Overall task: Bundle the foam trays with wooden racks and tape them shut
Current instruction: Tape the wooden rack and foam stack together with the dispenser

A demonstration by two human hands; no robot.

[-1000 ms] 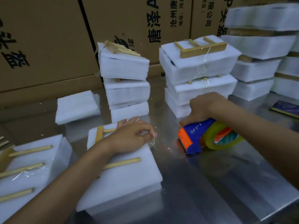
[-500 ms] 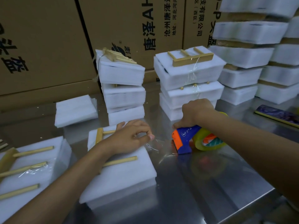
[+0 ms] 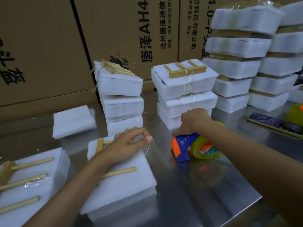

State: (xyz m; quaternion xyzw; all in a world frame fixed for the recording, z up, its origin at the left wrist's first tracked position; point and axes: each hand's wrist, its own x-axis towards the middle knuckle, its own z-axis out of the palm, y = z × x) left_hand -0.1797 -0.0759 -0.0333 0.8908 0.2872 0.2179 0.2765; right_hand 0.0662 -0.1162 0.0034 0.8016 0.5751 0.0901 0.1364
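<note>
Two hands at work, left hand (image 3: 127,145) fingers pinching clear tape (image 3: 147,149) over foam bundle (image 3: 121,182), right hand (image 3: 192,122) fingers curled round tape dispenser (image 3: 185,149)

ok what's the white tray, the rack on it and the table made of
Tray: looks like soft white foam sheet, matte, with faint layered edges. Rack: pale wood, probably bamboo or pine, unpainted, with square-cut bars. Table: seems to be brushed steel, since it gives blurred reflections of the tape gun.

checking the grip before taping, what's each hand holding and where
Right hand: blue-and-orange tape dispenser, by its handle. Left hand: pinches clear tape end.
</note>
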